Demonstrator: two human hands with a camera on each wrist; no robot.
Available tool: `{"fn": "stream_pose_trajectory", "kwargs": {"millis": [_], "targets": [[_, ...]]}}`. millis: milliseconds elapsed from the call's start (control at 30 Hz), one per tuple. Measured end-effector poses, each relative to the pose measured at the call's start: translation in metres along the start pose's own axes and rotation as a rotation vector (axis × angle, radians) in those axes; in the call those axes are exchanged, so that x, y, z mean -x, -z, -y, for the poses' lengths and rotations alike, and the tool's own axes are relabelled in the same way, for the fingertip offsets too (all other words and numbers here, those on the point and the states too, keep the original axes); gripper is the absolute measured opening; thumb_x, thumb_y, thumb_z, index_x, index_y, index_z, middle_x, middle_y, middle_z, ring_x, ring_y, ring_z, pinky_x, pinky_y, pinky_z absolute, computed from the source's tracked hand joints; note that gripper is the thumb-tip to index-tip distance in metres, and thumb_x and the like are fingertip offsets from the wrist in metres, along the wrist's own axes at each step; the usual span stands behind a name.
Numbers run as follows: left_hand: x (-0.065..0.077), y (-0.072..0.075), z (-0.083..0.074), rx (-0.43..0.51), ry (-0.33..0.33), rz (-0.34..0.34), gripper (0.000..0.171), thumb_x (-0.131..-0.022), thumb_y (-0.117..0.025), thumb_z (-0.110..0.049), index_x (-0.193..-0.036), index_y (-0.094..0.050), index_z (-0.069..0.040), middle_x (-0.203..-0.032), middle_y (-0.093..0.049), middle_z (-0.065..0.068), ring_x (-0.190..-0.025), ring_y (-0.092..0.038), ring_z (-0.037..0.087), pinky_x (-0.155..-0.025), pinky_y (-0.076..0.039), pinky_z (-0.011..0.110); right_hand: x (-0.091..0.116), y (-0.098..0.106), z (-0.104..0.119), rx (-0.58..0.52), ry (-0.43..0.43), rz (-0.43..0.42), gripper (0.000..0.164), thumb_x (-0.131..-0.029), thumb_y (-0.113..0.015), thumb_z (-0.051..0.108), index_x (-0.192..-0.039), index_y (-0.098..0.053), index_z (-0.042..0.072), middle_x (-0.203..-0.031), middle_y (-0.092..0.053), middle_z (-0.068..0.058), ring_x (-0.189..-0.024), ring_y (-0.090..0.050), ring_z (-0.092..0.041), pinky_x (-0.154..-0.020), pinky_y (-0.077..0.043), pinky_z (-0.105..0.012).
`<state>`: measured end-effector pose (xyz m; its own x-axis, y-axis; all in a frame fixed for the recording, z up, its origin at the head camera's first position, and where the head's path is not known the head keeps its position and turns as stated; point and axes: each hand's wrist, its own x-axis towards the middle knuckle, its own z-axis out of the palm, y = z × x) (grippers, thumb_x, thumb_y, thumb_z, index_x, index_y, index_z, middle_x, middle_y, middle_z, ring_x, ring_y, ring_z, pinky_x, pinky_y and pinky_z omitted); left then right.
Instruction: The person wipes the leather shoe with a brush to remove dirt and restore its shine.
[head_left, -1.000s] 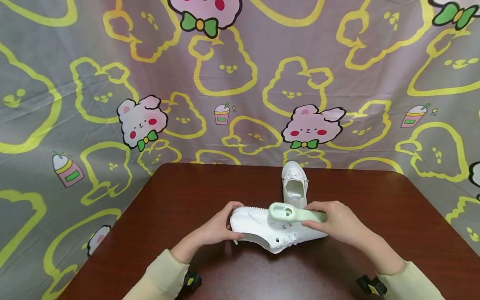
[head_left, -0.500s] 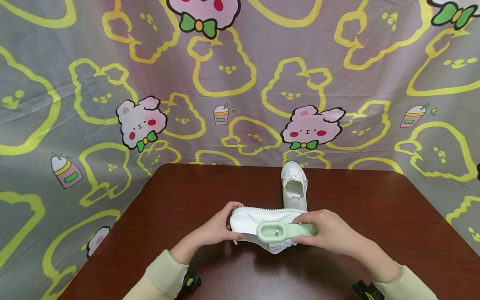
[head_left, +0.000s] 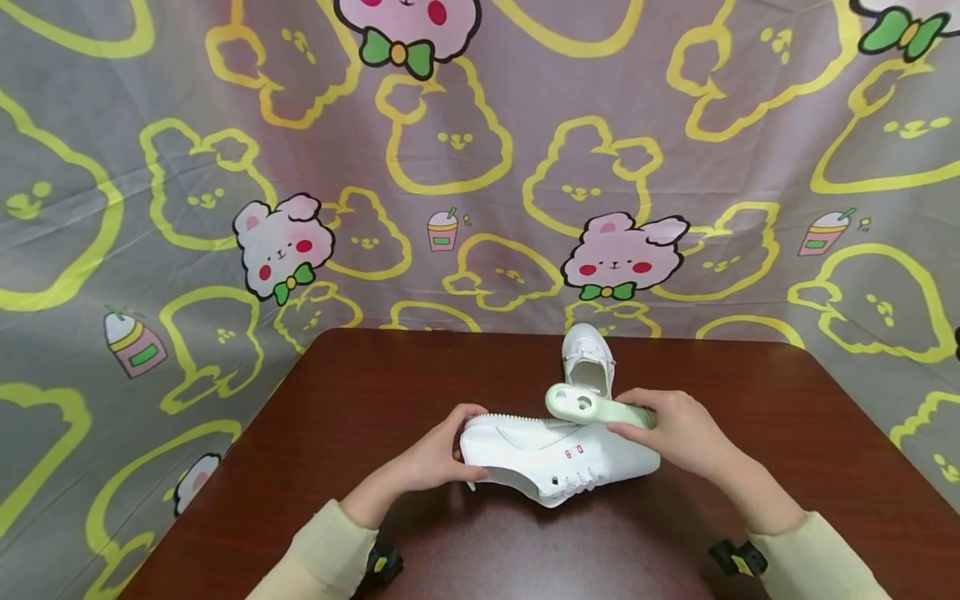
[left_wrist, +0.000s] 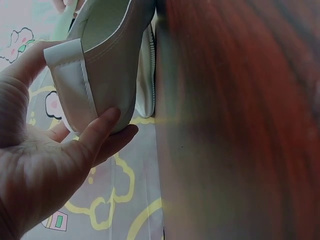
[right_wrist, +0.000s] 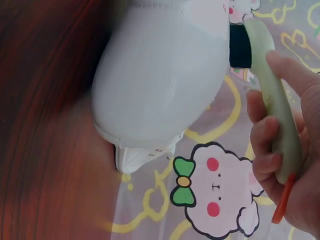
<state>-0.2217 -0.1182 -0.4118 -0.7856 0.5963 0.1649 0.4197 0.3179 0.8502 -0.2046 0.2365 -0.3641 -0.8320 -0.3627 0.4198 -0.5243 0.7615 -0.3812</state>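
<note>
A white lace-up sneaker lies on its side on the table, with its ridged sole edge turned away from me. My left hand grips its heel, fingers on one side and thumb on the other. In my right hand is a pale green scrub brush, held by the handle with the fingers curled round it. The brush's dark bristles face the shoe's upper and appear to touch it near the sole edge. An orange loop hangs from the handle's end.
A second white sneaker stands upright behind, its toe pointing to the back; the brush and first shoe partly cover its heel. The dark red-brown table ends at a cartoon-printed cloth hanging around it.
The brush swept toward me over the shoe's opening and laces, then back away to the sole edge, uncovering small red marks on the side. Left hand and shoe have kept still.
</note>
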Motion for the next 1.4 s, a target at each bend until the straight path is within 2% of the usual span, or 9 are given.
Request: {"fn": "stream_pose_trajectory", "kwargs": {"millis": [100, 233, 400, 500, 633, 867, 967, 1233, 1400], "targets": [[0.000, 0.000, 0.002, -0.003, -0.001, -0.005, 0.071, -0.078, -0.080, -0.006, -0.134, -0.037, -0.005, -0.128, -0.046, 0.015, -0.107, -0.049, 0.025, -0.078, -0.050, 0.028, 0.000, 0.001, 0.001, 0.003, -0.019, -0.022, 0.025, -0.079, -0.081, 0.034, -0.098, -0.073, 0.019, -0.082, -0.065, 0.013, -0.066, -0.049, -0.008, -0.059, -0.041, -0.028], [-0.001, 0.000, 0.002, -0.012, 0.004, -0.014, 0.073, -0.077, -0.081, -0.003, -0.135, -0.036, -0.004, -0.128, -0.047, 0.014, -0.106, -0.049, 0.023, -0.077, -0.050, 0.026, 0.003, -0.001, 0.010, -0.051, 0.065, -0.009, 0.024, -0.078, -0.083, 0.030, -0.097, -0.073, 0.020, -0.081, -0.063, 0.016, -0.066, -0.050, -0.004, -0.059, -0.043, -0.025], [-0.002, -0.001, 0.000, 0.006, 0.000, -0.016, 0.074, -0.076, -0.080, 0.000, -0.135, -0.036, -0.003, -0.127, -0.047, 0.015, -0.105, -0.049, 0.024, -0.076, -0.051, 0.028, 0.006, -0.007, 0.026, -0.092, 0.217, 0.112, 0.024, -0.077, -0.083, 0.032, -0.096, -0.072, 0.022, -0.084, -0.063, 0.021, -0.069, -0.052, 0.002, -0.060, -0.046, -0.023], [-0.003, -0.001, 0.000, 0.010, -0.002, -0.016, 0.073, -0.076, -0.080, 0.000, -0.135, -0.036, -0.003, -0.127, -0.047, 0.015, -0.105, -0.049, 0.024, -0.076, -0.051, 0.028, 0.006, -0.011, 0.030, -0.063, 0.251, 0.183, 0.025, -0.078, -0.081, 0.039, -0.096, -0.072, 0.024, -0.085, -0.062, 0.024, -0.068, -0.052, 0.003, -0.060, -0.045, -0.022], [-0.002, 0.000, 0.000, 0.003, -0.006, -0.014, 0.072, -0.077, -0.081, -0.003, -0.134, -0.037, -0.004, -0.126, -0.048, 0.014, -0.105, -0.050, 0.023, -0.077, -0.050, 0.027, 0.003, -0.011, 0.027, -0.039, 0.191, 0.184, 0.026, -0.078, -0.080, 0.040, -0.096, -0.072, 0.023, -0.085, -0.063, 0.022, -0.068, -0.051, 0.002, -0.060, -0.045, -0.023], [0.000, 0.000, 0.001, -0.023, 0.001, -0.013, 0.072, -0.077, -0.081, -0.006, -0.134, -0.037, -0.006, -0.127, -0.047, 0.011, -0.106, -0.050, 0.023, -0.078, -0.049, 0.026, -0.002, -0.005, 0.008, 0.010, 0.014, -0.006, 0.025, -0.079, -0.081, 0.033, -0.098, -0.073, 0.018, -0.079, -0.064, 0.015, -0.064, -0.049, -0.005, -0.058, -0.042, -0.028], [0.000, 0.000, 0.002, -0.022, 0.010, -0.012, 0.073, -0.077, -0.081, -0.006, -0.135, -0.037, -0.007, -0.127, -0.047, 0.010, -0.106, -0.050, 0.022, -0.078, -0.049, 0.026, -0.002, -0.005, 0.008, -0.001, 0.000, -0.032, 0.025, -0.079, -0.081, 0.032, -0.098, -0.073, 0.019, -0.080, -0.064, 0.014, -0.065, -0.049, -0.006, -0.059, -0.041, -0.028], [0.000, 0.000, 0.002, 0.005, 0.010, -0.008, 0.072, -0.077, -0.081, -0.005, -0.134, -0.037, -0.006, -0.126, -0.047, 0.013, -0.106, -0.049, 0.024, -0.077, -0.051, 0.026, 0.004, -0.011, 0.033, -0.099, 0.209, 0.189, 0.024, -0.078, -0.081, 0.036, -0.096, -0.072, 0.024, -0.084, -0.062, 0.022, -0.068, -0.052, 0.002, -0.060, -0.045, -0.022], [0.000, 0.000, 0.001, -0.008, 0.006, -0.009, 0.071, -0.077, -0.081, -0.006, -0.134, -0.037, -0.006, -0.126, -0.047, 0.014, -0.107, -0.049, 0.024, -0.078, -0.051, 0.026, 0.005, -0.012, 0.038, -0.052, 0.234, 0.241, 0.024, -0.078, -0.080, 0.041, -0.094, -0.072, 0.025, -0.084, -0.061, 0.024, -0.067, -0.050, 0.002, -0.058, -0.043, -0.022]]}}
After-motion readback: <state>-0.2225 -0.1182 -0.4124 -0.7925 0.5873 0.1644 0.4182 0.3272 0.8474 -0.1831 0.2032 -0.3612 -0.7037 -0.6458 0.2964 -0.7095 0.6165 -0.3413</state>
